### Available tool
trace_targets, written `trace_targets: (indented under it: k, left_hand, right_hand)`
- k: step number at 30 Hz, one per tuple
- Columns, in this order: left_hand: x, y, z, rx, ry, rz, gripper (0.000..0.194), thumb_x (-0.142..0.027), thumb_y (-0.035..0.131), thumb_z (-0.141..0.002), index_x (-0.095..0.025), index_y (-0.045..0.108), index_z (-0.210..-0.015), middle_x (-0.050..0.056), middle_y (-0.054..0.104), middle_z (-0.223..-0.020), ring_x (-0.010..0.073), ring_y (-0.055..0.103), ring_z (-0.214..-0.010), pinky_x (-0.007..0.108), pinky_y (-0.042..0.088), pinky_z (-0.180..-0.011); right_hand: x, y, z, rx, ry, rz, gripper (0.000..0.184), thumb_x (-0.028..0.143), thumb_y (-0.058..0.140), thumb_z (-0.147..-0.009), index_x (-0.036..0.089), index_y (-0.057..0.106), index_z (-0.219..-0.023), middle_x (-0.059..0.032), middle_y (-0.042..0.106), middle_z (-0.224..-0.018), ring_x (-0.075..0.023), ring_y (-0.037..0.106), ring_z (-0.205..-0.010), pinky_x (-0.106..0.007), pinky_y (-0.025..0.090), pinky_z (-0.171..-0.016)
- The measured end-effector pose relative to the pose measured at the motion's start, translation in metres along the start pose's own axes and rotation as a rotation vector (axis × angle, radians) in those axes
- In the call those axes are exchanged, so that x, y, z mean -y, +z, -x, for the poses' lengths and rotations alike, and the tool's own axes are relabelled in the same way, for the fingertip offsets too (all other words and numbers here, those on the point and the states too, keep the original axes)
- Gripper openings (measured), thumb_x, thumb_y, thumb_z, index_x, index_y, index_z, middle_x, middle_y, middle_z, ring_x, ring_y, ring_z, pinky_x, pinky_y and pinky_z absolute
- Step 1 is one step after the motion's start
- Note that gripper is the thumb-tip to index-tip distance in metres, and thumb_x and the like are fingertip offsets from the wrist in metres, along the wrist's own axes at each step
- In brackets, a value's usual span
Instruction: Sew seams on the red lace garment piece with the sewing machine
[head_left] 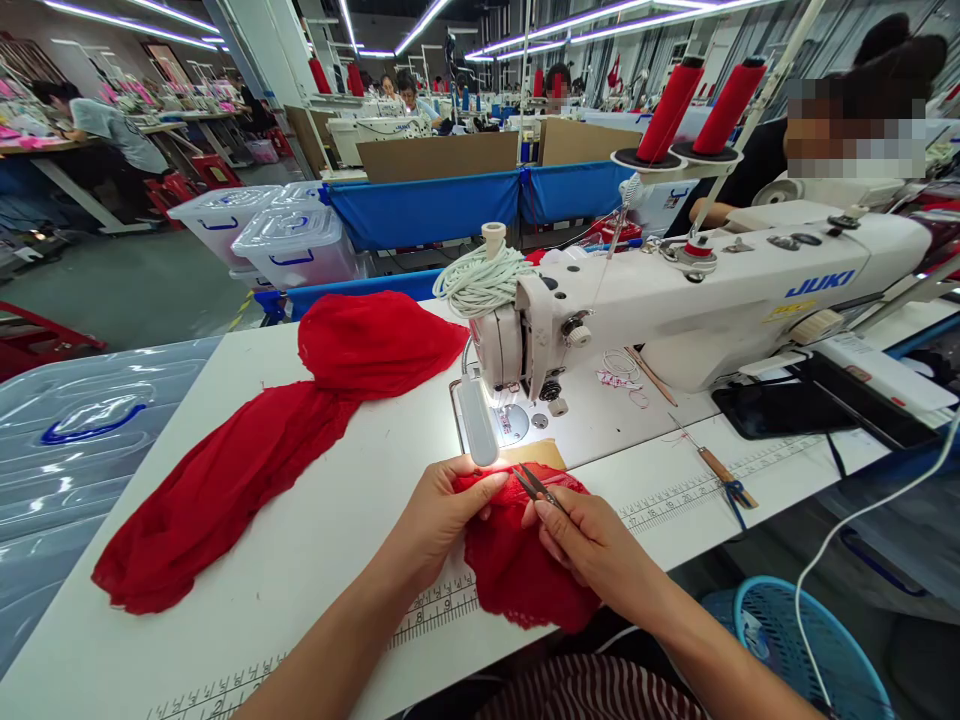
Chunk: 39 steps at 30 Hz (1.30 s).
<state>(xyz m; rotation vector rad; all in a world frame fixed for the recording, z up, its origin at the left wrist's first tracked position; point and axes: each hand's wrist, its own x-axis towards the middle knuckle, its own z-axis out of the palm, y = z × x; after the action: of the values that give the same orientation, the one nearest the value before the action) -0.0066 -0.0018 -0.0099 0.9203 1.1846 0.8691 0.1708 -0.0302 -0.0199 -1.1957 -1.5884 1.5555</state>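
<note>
A piece of red lace fabric (525,575) hangs over the table's front edge below the sewing machine's needle area. My left hand (450,505) pinches its upper edge between thumb and fingers. In my right hand (577,535) is a small pair of thread snips (534,484), with the blades pointing up and left over the lace edge. The blades look slightly apart. My right fingers also lie against the fabric. Just behind stands the white sewing machine (675,290), its lamp (477,420) shining near my left hand.
More red fabric (375,345) lies bunched on the white table (337,530) at left. Right of the needle are a wooden-handled awl (718,468), tweezers (652,376) and a black phone (784,408). A blue basket (814,625) stands below right. A person (855,110) sits behind the machine.
</note>
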Motion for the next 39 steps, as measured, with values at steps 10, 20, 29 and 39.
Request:
trace_targets:
  k: [10,20,29,39]
  left_hand:
    - [-0.003,0.001,0.002,0.012,-0.012,0.003,0.036,-0.044,0.076,-0.062,-0.016,0.054,-0.054,-0.004,0.048,-0.048,0.0090,0.039,-0.051,0.024,0.030,-0.052]
    - [0.001,-0.001,0.001,0.016,0.011,0.000,0.034,-0.041,0.075,-0.066,-0.015,0.056,-0.054,-0.004,0.049,-0.049,0.0081,0.039,-0.052,0.023,0.030,-0.053]
    - [-0.004,0.002,0.003,0.025,-0.017,-0.035,0.030,-0.041,0.076,-0.062,-0.014,0.063,-0.057,-0.002,0.051,-0.049,0.0092,0.039,-0.052,0.023,0.030,-0.053]
    - [-0.008,0.007,0.006,0.091,0.027,-0.070,0.022,-0.035,0.073,-0.066,-0.013,0.070,-0.064,-0.001,0.055,-0.055,0.0085,0.039,-0.054,0.023,0.031,-0.053]
  right_hand:
    - [0.004,0.001,-0.001,-0.034,0.007,-0.014,0.035,0.044,0.037,-0.096,0.019,0.055,-0.080,0.0063,0.041,-0.054,-0.0073,0.031,-0.044,-0.021,0.029,-0.045]
    - [0.005,0.002,0.000,0.022,-0.010,0.032,0.033,0.042,0.035,-0.097,0.020,0.053,-0.080,0.0062,0.040,-0.056,-0.0073,0.031,-0.044,-0.020,0.024,-0.043]
    - [0.004,0.004,-0.004,0.011,0.003,-0.033,0.036,0.048,0.038,-0.095,0.019,0.054,-0.082,0.0059,0.039,-0.057,-0.0073,0.030,-0.047,-0.021,0.024,-0.044]
    - [0.005,0.004,-0.005,-0.090,-0.015,-0.225,0.043,0.054,0.042,-0.092,0.019,0.056,-0.074,0.0053,0.027,-0.057,-0.0090,0.023,-0.052,-0.022,0.021,-0.047]
